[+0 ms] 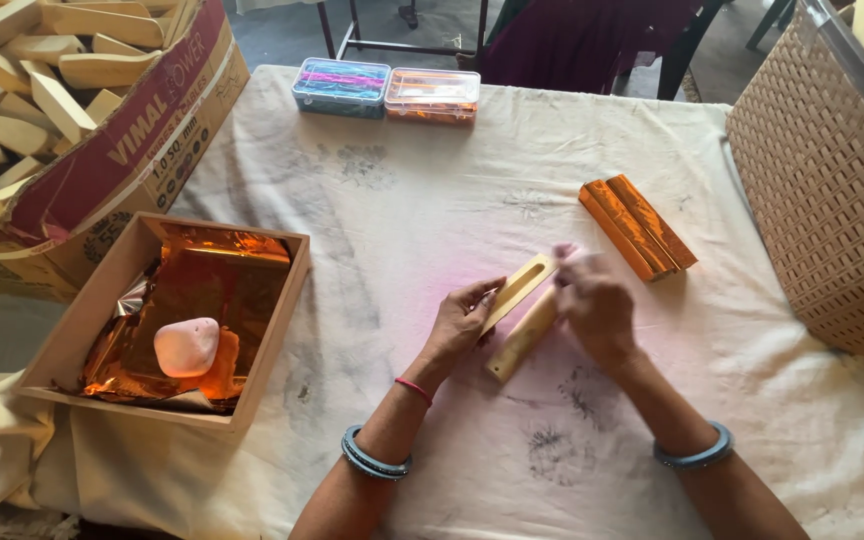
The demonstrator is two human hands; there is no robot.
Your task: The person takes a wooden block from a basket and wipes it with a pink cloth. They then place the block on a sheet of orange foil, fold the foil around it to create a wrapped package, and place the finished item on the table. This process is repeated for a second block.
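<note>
On the cloth-covered table (pixel 472 200), two wooden pieces (pixel 522 310) lie at the middle between the left hand (pixel 462 320) and right hand (pixel 597 305). Two wrapped blocks (pixel 639 228) lie behind and to the right, a woven basket (pixel 822 200) further right. A shallow box (pixel 82 310) of foil sheets (pixel 212 290), a stone (pixel 186 346) on them, sits left; a carton (pixel 142 140) of wooden pieces behind it. Two lidded tubs (pixel 387 90) stand at the far edge.

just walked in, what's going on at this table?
A person holds two pale slotted wooden pieces over the cloth-covered table, left hand on one side and right hand on the other. Two pieces wrapped in orange foil lie beyond. A wooden tray at left holds orange foil sheets under a pinkish stone.
</note>
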